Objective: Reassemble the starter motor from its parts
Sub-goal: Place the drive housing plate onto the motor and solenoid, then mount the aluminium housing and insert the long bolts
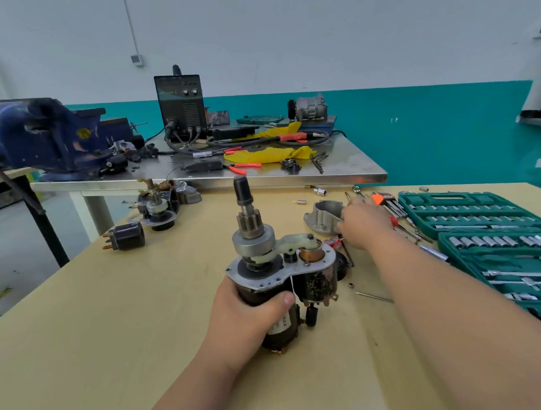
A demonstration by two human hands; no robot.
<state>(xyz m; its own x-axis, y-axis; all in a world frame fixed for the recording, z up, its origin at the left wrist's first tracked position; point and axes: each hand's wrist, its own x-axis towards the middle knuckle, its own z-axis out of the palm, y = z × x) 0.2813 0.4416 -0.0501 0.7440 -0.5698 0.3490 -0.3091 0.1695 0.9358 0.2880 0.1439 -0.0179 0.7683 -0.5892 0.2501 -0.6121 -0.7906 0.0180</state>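
Note:
My left hand [249, 317] grips the black body of the starter motor [279, 267] and holds it upright over the wooden table [112, 325]. Its pinion gear, shaft and white plastic fork lever stick up, uncovered. My right hand [364, 226] reaches to the far right and touches the grey aluminium nose housing [322, 219], which lies on the table; how its fingers lie on the housing is hidden. A second solenoid [127, 235] and another partly stripped starter [157, 207] lie at the left rear.
Two open green socket-set cases [485, 223] fill the right side, with hex keys [389, 202] and screwdrivers beside them. Loose small parts and a pin [373, 296] lie near the motor. Behind stands a steel bench [340, 176] with a blue vise [37, 136], a welder and cables.

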